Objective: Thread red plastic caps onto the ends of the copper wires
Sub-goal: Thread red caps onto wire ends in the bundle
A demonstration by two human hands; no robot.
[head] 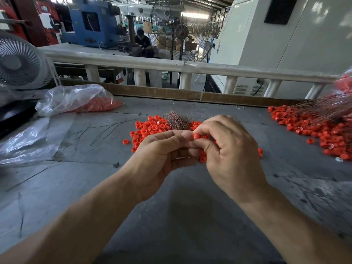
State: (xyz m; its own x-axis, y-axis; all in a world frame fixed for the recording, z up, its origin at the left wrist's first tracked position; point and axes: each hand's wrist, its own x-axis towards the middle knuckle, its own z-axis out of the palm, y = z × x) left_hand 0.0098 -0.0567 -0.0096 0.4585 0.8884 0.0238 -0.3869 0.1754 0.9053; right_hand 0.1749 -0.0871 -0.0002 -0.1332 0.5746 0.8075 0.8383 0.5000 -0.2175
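two hands over a scuffed grey table [171, 206]: left hand [162, 155] curled round a bundle of copper wires [176, 121], right hand [228, 149] pinching one red cap [195, 135] against the left thumb tip. no readable writing anywhere. loose red caps [150, 128] heaped behind the hands; capped wires [323, 119] piled far right, cut off by the edge. bagged caps [76, 100] and a fan [19, 61] at left. factory hall beyond a white railing [171, 65]. wire end inside the cap hidden.
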